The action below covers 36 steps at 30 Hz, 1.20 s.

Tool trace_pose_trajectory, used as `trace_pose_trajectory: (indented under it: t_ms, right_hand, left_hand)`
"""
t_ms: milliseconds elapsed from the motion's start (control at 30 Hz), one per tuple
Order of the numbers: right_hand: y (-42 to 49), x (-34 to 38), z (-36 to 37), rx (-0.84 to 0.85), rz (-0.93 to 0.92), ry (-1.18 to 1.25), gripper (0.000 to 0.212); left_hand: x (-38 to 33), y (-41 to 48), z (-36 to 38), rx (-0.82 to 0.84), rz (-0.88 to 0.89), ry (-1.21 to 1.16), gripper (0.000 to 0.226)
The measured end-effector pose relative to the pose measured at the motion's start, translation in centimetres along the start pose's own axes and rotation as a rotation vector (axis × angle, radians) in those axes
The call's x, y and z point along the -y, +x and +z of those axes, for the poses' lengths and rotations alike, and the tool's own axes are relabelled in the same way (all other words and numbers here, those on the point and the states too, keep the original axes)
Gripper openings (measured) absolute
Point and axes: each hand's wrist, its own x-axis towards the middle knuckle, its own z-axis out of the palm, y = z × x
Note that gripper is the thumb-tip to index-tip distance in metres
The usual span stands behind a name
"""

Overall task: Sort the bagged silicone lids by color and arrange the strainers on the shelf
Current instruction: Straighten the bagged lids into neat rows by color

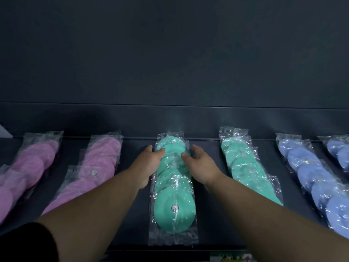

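Far left on the dark shelf [207, 229]: a row of pink lids [32, 163] in clear bags, then a second pink row [98, 163] just beside it. Black sleeve [28, 242] down in the corner, with the bare left arm across the near end of that second pink row.

Next, the left hand [148, 165], half closed on the left side of the middle green row [173, 205]: thumb on top of the crinkly bag, fingers curled down the edge. Green lids in that row one over the next, flat on the shelf, from the front edge up to the back.

On the other side, the right hand [201, 165], half closed the same way: thumb on the bag, fingers curled round the right edge. Both hands near the far end of the row, touching it.

Then a second green row [243, 167], its near end hidden behind the right arm. Last, a row of blue lids [309, 173], and one more blue row [340, 152] cut off by the picture edge.
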Motion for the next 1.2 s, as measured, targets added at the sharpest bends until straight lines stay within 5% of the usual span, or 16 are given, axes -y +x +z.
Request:
trace_pose_trajectory:
  t_ms: [367,500,667,767,900,1200]
  right_hand:
    - [1.8,-0.7,0.4,0.044,0.015,-0.144,0.039]
    - [1.7,-0.6,-0.2,0.037,-0.016,-0.144,0.052]
    - [-0.5,-0.7,-1.3,-0.064,-0.211,-0.246,0.053]
    - [-2.7,-1.8,-1.7,-0.01,-0.361,-0.388,0.057]
    - [-4.8,-3.3,-1.2,0.134,-0.447,-0.597,0.069]
    - [-6.2,-3.9,-1.1,0.094,-0.521,-0.679,0.078]
  left_hand:
    - [-0.4,1.6,1.4,0.035,0.051,0.042,0.023]
    - [-0.2,1.0,1.1,-0.054,0.09,0.133,0.063]
    - [0.3,-2.8,-0.3,-0.171,0.464,0.398,0.05]
    - [2.3,-4.8,-0.9,-0.014,0.609,0.645,0.071]
    - [5.5,-6.0,-0.5,0.083,0.502,0.958,0.102]
    - [6.9,-6.5,0.3,-0.077,0.597,0.915,0.089]
